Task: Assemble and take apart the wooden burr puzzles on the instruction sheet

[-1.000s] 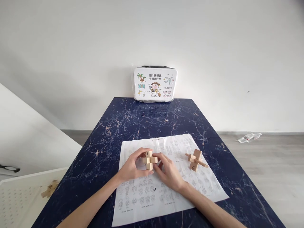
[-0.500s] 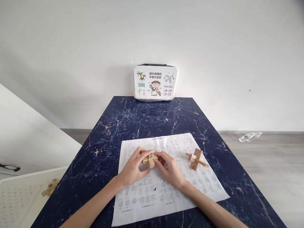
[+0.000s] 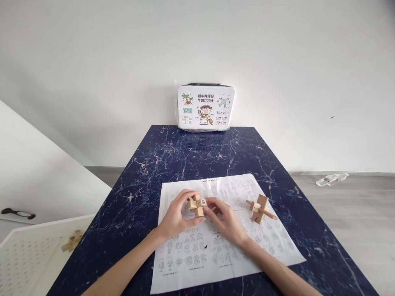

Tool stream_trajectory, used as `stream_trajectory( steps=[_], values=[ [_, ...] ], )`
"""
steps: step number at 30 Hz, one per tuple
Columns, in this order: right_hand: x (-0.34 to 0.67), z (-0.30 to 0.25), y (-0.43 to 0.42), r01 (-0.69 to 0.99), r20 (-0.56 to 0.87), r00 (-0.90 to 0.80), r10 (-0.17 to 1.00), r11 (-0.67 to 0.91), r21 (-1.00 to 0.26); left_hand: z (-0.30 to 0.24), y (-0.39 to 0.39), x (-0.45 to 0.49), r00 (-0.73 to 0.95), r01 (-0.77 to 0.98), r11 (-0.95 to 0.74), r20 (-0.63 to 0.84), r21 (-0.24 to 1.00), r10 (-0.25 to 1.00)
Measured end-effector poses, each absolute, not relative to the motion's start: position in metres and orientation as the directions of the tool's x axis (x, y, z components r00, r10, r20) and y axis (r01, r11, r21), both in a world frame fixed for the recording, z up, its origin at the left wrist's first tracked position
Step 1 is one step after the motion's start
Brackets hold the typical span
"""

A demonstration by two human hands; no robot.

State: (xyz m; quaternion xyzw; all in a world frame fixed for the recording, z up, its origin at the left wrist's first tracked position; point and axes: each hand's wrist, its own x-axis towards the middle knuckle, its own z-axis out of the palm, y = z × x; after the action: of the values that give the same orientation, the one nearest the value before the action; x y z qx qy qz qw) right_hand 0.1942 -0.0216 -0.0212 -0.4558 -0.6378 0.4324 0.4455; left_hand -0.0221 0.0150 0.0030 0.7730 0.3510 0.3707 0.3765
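**Both hands grip a wooden puzzle over the printed sheet**

A dark blue marbled table (image 3: pixel 185 164) runs from the person to a white wall. Off its left edge, lower down, sits a white perforated tray (image 3: pixel 31 255) with a pale wooden piece (image 3: pixel 71 242) lying in it. A large printed sheet (image 3: pixel 234 255) of small diagrams covers the near middle of the table and reaches almost to the near edge. At the middle of the far edge a white carry case (image 3: pixel 206 107) with cartoon prints stands upright against the wall.

Over the far half of the sheet the left hand (image 3: pixel 174 220) and the right hand (image 3: pixel 228 224) meet, both closed on a wooden cross puzzle (image 3: pixel 197 204). The left hand's fingers curl over it from the left, with the thumb below. The right hand's fingertips press its right side. A handwritten mark shows on one block face.

A second wooden puzzle (image 3: pixel 261 208), with a round peg through it, rests on the sheet's right part, apart from the hands. Beyond the table's right edge a clear plastic bottle (image 3: pixel 331 179) lies on the floor by the wall.
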Motion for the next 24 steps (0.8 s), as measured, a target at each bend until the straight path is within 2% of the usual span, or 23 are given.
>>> stream_trajectory(
  steps=[6, 13, 18, 24],
  values=[
    [0.195, -0.023, -0.023, 0.214, 0.22, -0.072, 0.973, 0.23, -0.949, -0.004, 0.014, -0.021, 0.431, 0.335, -0.51, 0.353, 0.792, 0.831],
    [0.194, -0.019, -0.026, 0.221, 0.187, -0.143, 0.972, 0.215, -0.951, -0.007, 0.01, -0.022, 0.525, 0.391, -0.567, 0.331, 0.725, 0.784],
    [0.191, -0.021, -0.025, 0.253, 0.161, -0.116, 0.98, 0.186, -0.949, -0.007, 0.009, -0.022, 0.599, 0.382, -0.619, 0.326, 0.686, 0.731],
    [0.191, -0.022, -0.024, 0.261, 0.132, -0.111, 0.985, 0.157, -0.952, -0.01, 0.01, -0.023, 0.555, 0.401, -0.615, 0.354, 0.679, 0.753]
  ],
)
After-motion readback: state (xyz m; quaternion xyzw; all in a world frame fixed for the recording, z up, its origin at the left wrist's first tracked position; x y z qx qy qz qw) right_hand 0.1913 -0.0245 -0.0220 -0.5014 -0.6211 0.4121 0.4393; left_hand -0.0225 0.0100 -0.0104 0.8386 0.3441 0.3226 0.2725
